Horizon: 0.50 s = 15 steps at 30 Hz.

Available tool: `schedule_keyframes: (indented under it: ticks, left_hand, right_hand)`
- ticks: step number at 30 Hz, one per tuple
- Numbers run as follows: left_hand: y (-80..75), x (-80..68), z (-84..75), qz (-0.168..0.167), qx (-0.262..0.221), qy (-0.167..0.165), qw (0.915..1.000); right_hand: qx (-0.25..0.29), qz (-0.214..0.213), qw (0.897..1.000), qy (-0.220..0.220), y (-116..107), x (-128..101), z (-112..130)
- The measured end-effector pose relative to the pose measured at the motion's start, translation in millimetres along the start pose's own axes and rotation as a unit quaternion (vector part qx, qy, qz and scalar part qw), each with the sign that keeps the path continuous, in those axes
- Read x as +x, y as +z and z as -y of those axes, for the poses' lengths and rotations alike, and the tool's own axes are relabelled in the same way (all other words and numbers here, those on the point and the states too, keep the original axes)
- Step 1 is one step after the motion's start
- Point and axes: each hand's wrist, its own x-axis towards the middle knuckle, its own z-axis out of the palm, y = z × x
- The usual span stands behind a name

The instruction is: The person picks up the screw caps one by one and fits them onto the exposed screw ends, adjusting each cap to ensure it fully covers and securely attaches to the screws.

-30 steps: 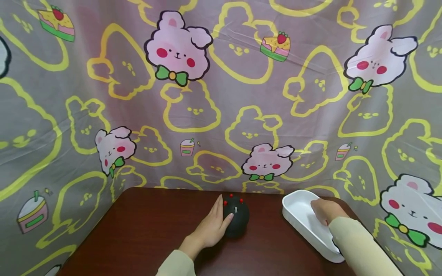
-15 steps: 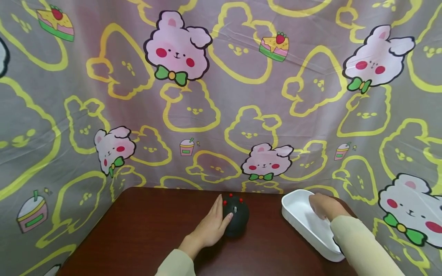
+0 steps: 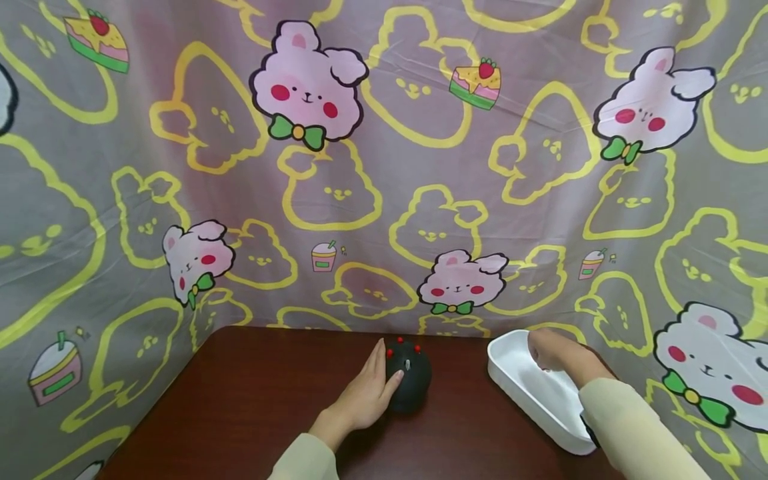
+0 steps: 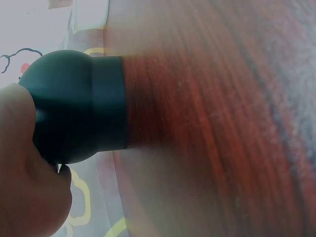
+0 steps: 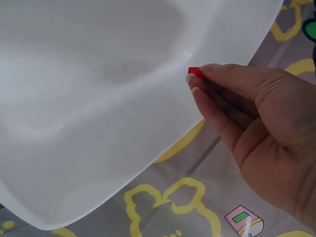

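Observation:
In the head view, a black ball-shaped object (image 3: pixel 409 380) with several small red knobs (image 3: pixel 401 341) on its top stands on the table. A small grey piece (image 3: pixel 407 365) shows on its upper front. My left hand (image 3: pixel 364 395) rests against its left side, fingers straight, thumb on the front. The left wrist view shows the ball (image 4: pixel 64 106) on its short, wide base. My right hand (image 5: pixel 252 113) pinches a small red piece (image 5: pixel 195 72) between thumb and fingertips, over the white tray (image 5: pixel 108 128). Most of that piece is hidden by the fingers.
The long white tray (image 3: pixel 528 400) lies on the right side of the dark brown table (image 3: pixel 240 400). A rabbit-print curtain (image 3: pixel 384 167) hangs behind the table and along both sides.
My right hand has shifted slightly back and left over the tray. The left hand stays against the black ball.

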Motion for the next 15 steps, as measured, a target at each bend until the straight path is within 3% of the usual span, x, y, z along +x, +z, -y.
schedule_keyframes:
  ticks: [10,15]
  left_hand:
    - [2.1,1.3,2.4,-0.004,-0.001,0.004,1.0000]
    - [1.1,0.9,1.8,-0.006,-0.001,0.005,1.0000]
  right_hand:
    - [0.057,-0.026,0.998,-0.024,-16.5,7.6,17.6]
    - [0.061,-0.067,0.992,-0.087,-20.3,11.6,22.7]
